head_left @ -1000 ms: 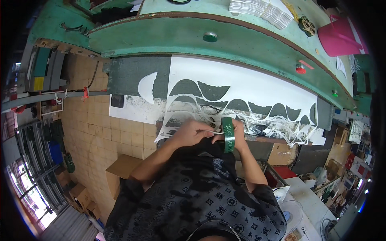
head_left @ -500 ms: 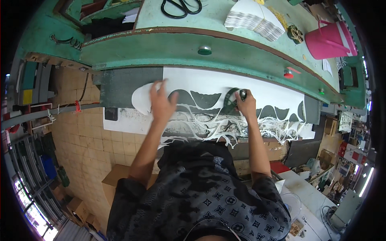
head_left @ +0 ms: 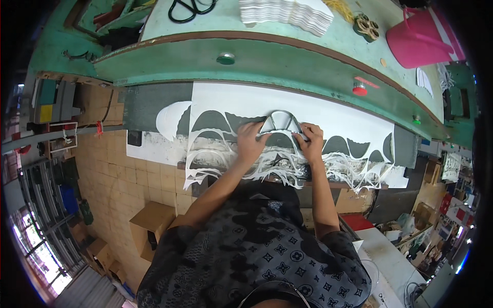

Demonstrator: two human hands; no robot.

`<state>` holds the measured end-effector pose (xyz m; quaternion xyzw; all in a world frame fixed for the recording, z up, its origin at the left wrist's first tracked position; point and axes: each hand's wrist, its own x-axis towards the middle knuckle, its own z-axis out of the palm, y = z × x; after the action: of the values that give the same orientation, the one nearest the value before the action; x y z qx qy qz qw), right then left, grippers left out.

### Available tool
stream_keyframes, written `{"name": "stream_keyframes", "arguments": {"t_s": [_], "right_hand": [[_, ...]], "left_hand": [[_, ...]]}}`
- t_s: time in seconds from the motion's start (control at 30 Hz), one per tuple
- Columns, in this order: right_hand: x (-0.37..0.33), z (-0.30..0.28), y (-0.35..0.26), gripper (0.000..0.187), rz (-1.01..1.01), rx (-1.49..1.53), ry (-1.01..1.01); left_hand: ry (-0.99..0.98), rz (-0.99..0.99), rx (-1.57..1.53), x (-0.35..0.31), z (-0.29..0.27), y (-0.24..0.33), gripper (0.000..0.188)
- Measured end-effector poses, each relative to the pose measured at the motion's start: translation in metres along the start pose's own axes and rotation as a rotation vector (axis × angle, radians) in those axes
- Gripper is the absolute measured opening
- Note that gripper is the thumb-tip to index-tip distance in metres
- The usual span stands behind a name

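Note:
An arched cutting die [head_left: 280, 112] with inner braces lies flat on a white sheet [head_left: 334, 110]. My left hand [head_left: 251, 143] grips its left lower corner, thumb toward the inside. At the opposite corner, my right hand [head_left: 311, 143] has its fingers closed round the frame. Dark scalloped gaps show in the sheet on both sides of the die. Below it, a tangle of thin white offcut strips [head_left: 205, 172] hangs along the near edge. A rounded white cut piece [head_left: 168, 120] rests on the dark pad [head_left: 146, 102] to the left.
Overhead at the far side runs a green machine beam [head_left: 287, 59] with a red button [head_left: 359, 89] and green buttons. On the shelf above it are black-handled scissors [head_left: 191, 9], stacked white pieces [head_left: 287, 13] and a pink bucket [head_left: 421, 41]. A cardboard box [head_left: 151, 223] stands lower left.
My left hand has left the white cut piece and come right onto the die. The die, earlier held tilted in my right hand alone, now lies flat. The whole view has shifted slightly.

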<state>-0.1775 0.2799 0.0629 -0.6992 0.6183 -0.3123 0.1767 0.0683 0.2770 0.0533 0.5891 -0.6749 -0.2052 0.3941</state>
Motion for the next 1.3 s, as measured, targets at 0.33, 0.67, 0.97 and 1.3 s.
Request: {"name": "stream_keyframes", "arguments": {"t_s": [0.33,0.67,0.97,1.3], "right_hand": [[-0.006,-0.003,0.008,0.047,-0.162,0.025,0.048],[-0.005,-0.004,0.009,0.046,-0.127,0.061,0.019],[-0.073,-0.028,-0.046,0.054,-0.039,0.221,-0.185],[-0.1,-0.026,-0.087,0.064,-0.223,0.047,-0.437]], "left_hand": [[0.132,0.052,0.065,-0.005,0.009,0.009,0.042],[0.106,0.016,0.074,-0.002,0.004,0.011,0.045],[0.293,-0.169,-0.358,0.036,-0.065,0.027,0.042],[0.246,-0.315,-0.332,0.042,-0.129,0.002,0.038]]}}
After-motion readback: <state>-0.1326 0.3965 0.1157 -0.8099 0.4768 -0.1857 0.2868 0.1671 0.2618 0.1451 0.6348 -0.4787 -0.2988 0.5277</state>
